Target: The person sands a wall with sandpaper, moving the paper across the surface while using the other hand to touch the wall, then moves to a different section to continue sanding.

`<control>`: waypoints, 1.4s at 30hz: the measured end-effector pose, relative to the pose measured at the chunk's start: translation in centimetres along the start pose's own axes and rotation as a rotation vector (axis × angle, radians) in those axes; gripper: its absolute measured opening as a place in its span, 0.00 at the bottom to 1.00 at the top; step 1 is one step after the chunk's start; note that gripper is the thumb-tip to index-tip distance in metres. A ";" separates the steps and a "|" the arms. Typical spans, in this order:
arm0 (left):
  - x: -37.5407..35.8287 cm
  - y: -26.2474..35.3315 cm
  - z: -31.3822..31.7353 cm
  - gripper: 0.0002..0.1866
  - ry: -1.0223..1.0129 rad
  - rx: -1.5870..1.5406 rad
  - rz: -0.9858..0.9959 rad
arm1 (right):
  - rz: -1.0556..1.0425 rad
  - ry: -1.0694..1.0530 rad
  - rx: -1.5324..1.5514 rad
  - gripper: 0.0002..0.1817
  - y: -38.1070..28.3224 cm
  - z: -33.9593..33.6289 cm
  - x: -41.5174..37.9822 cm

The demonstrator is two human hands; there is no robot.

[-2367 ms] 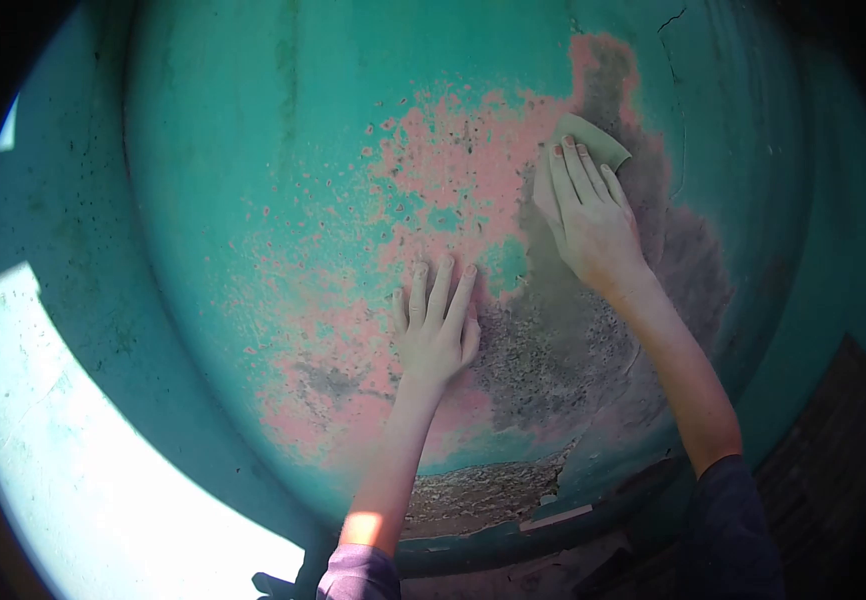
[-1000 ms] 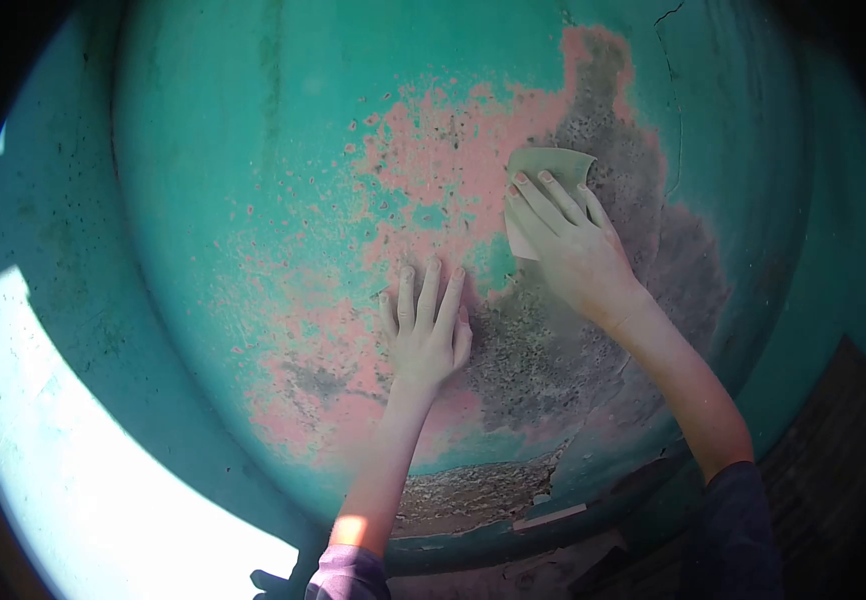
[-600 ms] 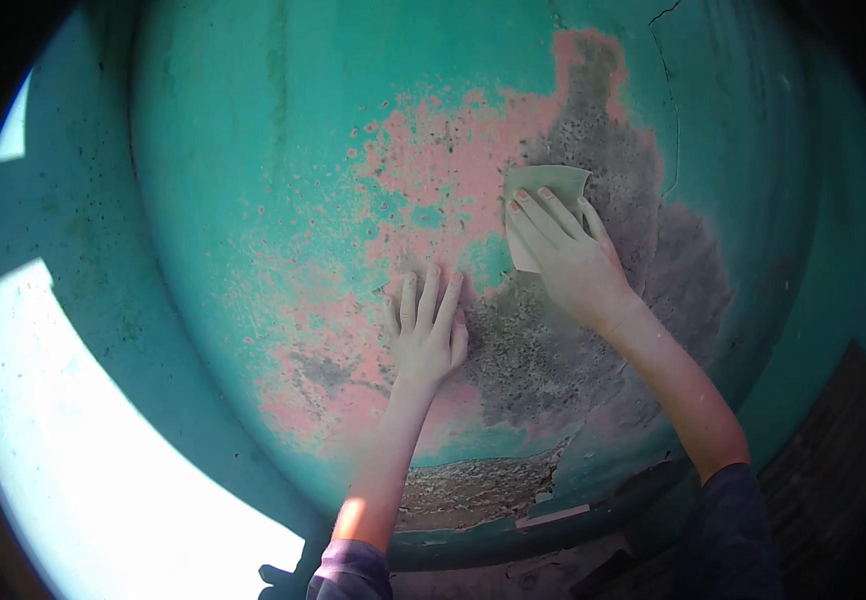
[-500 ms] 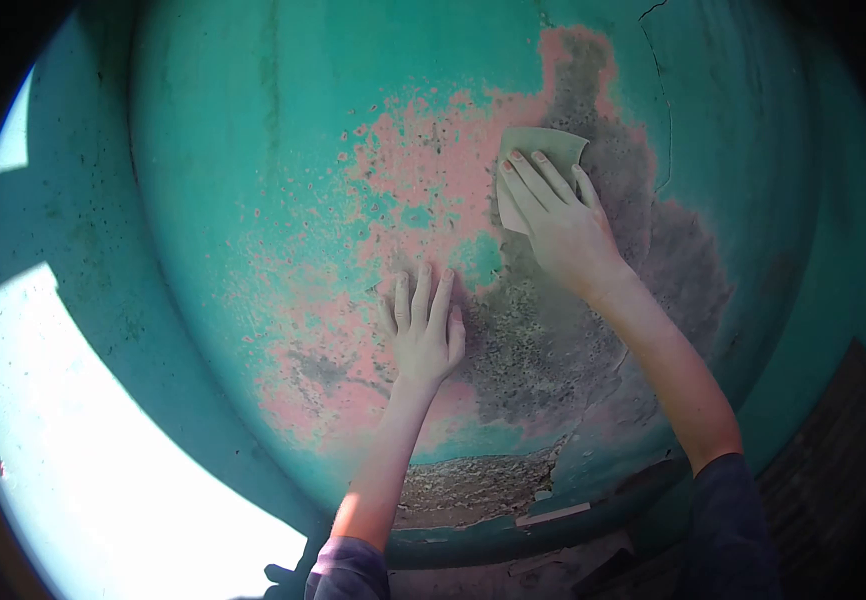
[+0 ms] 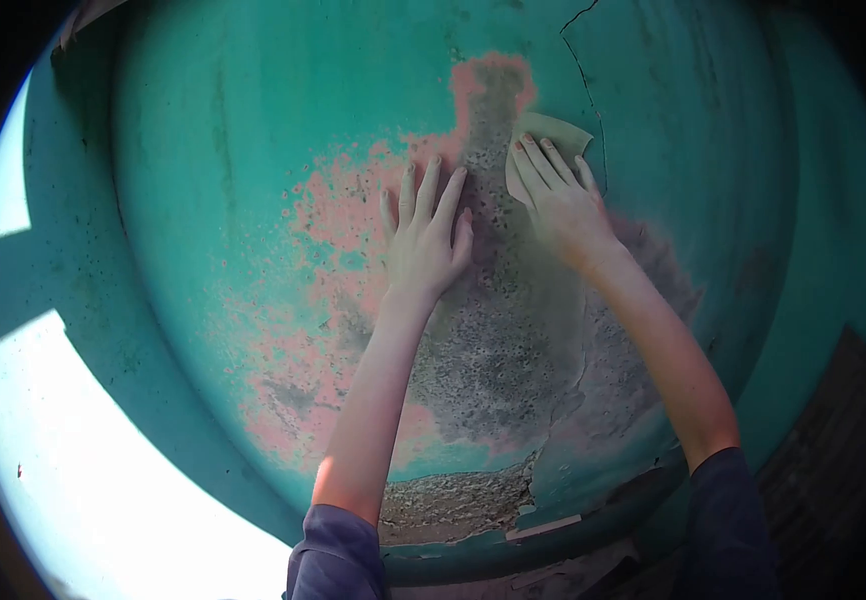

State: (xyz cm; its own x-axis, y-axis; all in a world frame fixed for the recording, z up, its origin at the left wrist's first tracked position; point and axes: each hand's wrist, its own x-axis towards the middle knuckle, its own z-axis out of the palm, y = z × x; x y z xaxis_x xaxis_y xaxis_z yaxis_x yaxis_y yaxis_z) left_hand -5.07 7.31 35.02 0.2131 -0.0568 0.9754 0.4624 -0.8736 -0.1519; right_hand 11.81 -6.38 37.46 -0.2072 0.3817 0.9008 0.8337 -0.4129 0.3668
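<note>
A pale grey-green sheet of sandpaper (image 5: 559,131) lies flat against the wall under my right hand (image 5: 565,205). The fingers of that hand press it down side by side, and the sheet's upper edge and corner stick out past them. My left hand (image 5: 425,240) rests on the wall with its fingers spread and nothing in it. Under and around both hands, the green wall (image 5: 333,80) has a worn patch (image 5: 493,330) of pink and dark grey, speckled with small pits. Dust coats both hands.
Thin cracks (image 5: 581,65) run down the wall at the upper right. Below the patch, the coating is broken away over rough bare masonry (image 5: 458,503), beside a loose pale strip (image 5: 543,528). Bright sunlight (image 5: 103,480) falls on the lower left.
My left hand has slid up the wall, now near the top of the pink area. The right hand and sandpaper have moved right across the patch to its edge. The view has shifted slightly.
</note>
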 end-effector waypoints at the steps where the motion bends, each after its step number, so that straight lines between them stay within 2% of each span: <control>1: 0.9 0.2 0.5 0.31 0.023 0.023 0.023 | 0.014 0.016 0.043 0.36 -0.3 0.3 -0.2; 3: 1.3 0.5 1.4 0.32 0.052 0.064 0.025 | 0.029 0.036 0.080 0.36 -0.7 0.2 -1.6; 6: 0.9 0.4 2.4 0.33 0.081 0.149 0.032 | -0.023 -0.073 0.013 0.36 -1.0 -0.2 -3.5; 9: 0.7 0.3 2.9 0.32 0.103 0.192 0.047 | -0.032 -0.017 -0.009 0.35 -0.1 -0.3 -0.9; 11: 0.5 0.3 2.8 0.32 0.118 0.203 0.042 | 0.026 0.105 -0.016 0.35 0.6 -0.3 2.9; 14: 0.3 0.3 2.8 0.32 0.112 0.194 0.049 | 0.029 0.128 0.020 0.34 0.7 0.1 2.7; 19: 0.5 0.3 2.7 0.33 0.079 0.221 0.034 | 0.040 0.060 0.004 0.34 -0.1 0.3 -1.7; 25: 0.4 0.3 2.7 0.33 0.087 0.202 0.036 | 0.070 0.086 -0.010 0.34 1.7 0.1 2.9; 30: 0.6 0.2 2.5 0.34 0.077 0.204 0.034 | 0.103 0.057 0.064 0.34 0.5 0.1 -0.6; 32: 0.3 0.4 2.6 0.34 0.071 0.201 0.032 | 0.065 0.012 -0.027 0.33 0.3 0.1 -2.4; 38: 0.4 0.3 2.6 0.34 0.081 0.208 0.049 | 0.136 0.095 -0.061 0.34 1.5 0.0 2.7; 42: 0.4 0.3 2.6 0.34 0.085 0.207 0.050 | 0.149 0.087 -0.036 0.33 0.2 0.2 0.1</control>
State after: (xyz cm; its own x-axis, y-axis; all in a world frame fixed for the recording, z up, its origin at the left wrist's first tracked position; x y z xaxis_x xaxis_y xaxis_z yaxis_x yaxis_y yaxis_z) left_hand -2.56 8.26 34.94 0.1707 -0.1460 0.9744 0.6220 -0.7510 -0.2215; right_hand 12.07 -6.22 37.52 -0.1271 0.2419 0.9619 0.8398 -0.4897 0.2342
